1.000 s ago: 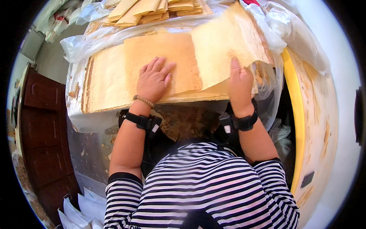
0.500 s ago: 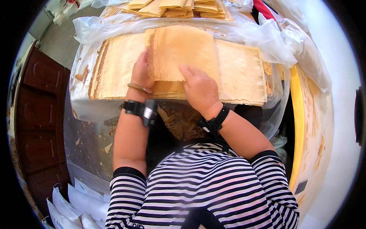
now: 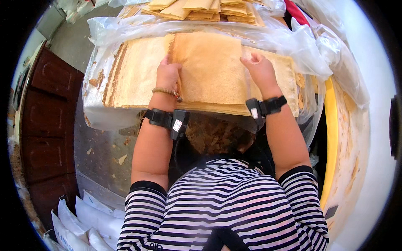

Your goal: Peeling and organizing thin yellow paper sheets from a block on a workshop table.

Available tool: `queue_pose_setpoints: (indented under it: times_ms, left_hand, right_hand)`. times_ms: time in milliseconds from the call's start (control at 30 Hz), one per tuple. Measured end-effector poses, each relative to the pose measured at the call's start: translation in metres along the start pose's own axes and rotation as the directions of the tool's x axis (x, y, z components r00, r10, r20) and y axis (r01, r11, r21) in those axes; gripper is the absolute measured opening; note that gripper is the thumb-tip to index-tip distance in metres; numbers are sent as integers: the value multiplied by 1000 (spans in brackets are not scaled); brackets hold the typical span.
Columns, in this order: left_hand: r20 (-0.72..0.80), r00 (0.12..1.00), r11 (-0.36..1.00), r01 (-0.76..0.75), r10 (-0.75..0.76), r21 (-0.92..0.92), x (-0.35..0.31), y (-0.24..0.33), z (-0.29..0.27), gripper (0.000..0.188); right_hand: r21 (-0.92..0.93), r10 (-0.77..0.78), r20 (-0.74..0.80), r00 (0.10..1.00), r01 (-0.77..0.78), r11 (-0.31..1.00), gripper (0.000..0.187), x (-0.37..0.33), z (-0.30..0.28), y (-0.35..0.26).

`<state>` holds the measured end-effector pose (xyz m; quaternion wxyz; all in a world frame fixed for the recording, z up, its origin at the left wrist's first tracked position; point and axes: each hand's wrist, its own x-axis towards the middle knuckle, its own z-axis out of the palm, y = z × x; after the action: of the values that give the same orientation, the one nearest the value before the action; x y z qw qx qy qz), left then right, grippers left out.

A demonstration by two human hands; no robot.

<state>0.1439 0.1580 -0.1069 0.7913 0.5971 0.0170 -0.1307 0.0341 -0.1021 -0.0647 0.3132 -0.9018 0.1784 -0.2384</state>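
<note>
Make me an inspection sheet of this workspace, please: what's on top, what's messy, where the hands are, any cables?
Surface: clear plastic, wrinkled.
Things being handled: tan top sheet lying on paler sheets.
Clutter: brown scraps at left; tan pile behind.
Hands: left hand at the top sheet's left edge; right hand by its right edge, contact unclear.
Cables: possibly a dark cord below the left wrist; too dark to tell.
Surroundings: dark brown cabinet, white sacks at left.
</note>
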Motion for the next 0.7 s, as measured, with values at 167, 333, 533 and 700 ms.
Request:
queue_pose_setpoints:
  times_ms: [167, 333, 533, 700]
  left_hand:
    - [-60, 993, 993, -100, 104, 57, -8, -4, 5, 73]
    - [-19, 995, 923, -87, 101, 376, -4, 8, -1, 68]
    - [638, 685, -8, -679, 352, 734, -8, 49, 28, 51]
    - [608, 775, -190, -580, 172, 792, 2, 11, 29, 56]
  right_hand:
    - [279, 426, 563, 708, -648, 708, 34, -4, -4, -18]
    - [345, 381, 532, 756, -605, 717, 29, -9, 5, -5]
    - [371, 354, 544, 761, -596, 712, 29, -11, 4, -5]
    - [371, 351, 529, 773, -583, 723, 28, -11, 5, -6]
